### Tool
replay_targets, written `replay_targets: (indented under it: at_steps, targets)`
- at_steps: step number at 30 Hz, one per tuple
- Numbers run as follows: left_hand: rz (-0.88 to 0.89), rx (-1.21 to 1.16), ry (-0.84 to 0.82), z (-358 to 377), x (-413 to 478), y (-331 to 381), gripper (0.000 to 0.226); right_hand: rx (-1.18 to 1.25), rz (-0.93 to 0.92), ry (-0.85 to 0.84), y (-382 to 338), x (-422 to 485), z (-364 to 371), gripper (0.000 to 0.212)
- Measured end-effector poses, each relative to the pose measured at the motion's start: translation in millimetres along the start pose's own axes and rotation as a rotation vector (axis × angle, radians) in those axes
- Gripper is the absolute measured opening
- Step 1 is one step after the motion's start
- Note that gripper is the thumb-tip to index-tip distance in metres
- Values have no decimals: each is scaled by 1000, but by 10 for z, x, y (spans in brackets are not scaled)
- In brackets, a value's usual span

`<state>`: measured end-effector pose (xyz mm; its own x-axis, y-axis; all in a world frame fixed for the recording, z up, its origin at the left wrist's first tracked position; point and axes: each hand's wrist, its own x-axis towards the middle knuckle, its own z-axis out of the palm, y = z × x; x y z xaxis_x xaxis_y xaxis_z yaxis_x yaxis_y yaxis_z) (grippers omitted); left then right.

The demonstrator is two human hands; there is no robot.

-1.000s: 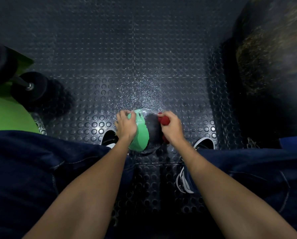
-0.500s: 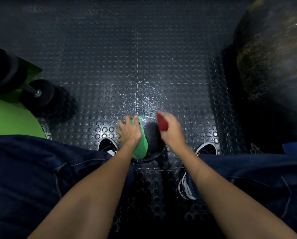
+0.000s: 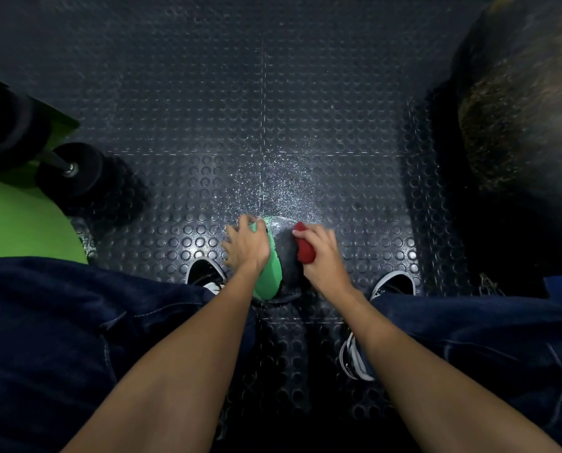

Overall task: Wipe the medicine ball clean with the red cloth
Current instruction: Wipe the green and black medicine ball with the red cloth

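From the head camera, the green-and-black medicine ball (image 3: 274, 266) sits on the studded black rubber floor (image 3: 273, 109) between the person's two sneakers, near the middle of the scene; the left hand (image 3: 245, 245) lies spread over the ball's green left side, grip open and flat against it; the right hand (image 3: 322, 253) has its grip closed around the bunched red cloth (image 3: 304, 245), pressed to the ball's black right side; a black dumbbell (image 3: 74, 173) rests far left beside a bright green surface (image 3: 15, 220); a fine white speckle marks the floor just beyond the ball.
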<state>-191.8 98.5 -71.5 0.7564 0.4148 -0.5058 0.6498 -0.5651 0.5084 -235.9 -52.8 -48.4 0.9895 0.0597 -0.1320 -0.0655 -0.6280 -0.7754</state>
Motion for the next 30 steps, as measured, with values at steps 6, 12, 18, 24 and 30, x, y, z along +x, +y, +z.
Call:
replay_targets:
  at_steps: [6, 12, 18, 24, 30]
  targets:
    - [31, -19, -42, 19, 38, -33, 48, 50, 110, 16, 15, 101, -75, 49]
    - [33, -51, -57, -30, 68, -81, 41, 98, 148, -6, 62, 106, -96, 46]
    - [33, -65, -58, -42, 68, -63, 45, 131, 137, -43, -8, 210, -170, 49]
    - [18, -91, -62, -27, 70, -50, 46, 71, 200, -18, -88, 326, -132, 49]
    - [57, -77, -35, -51, 57, -67, 39, 56, 232, -63, -49, 335, -144, 53]
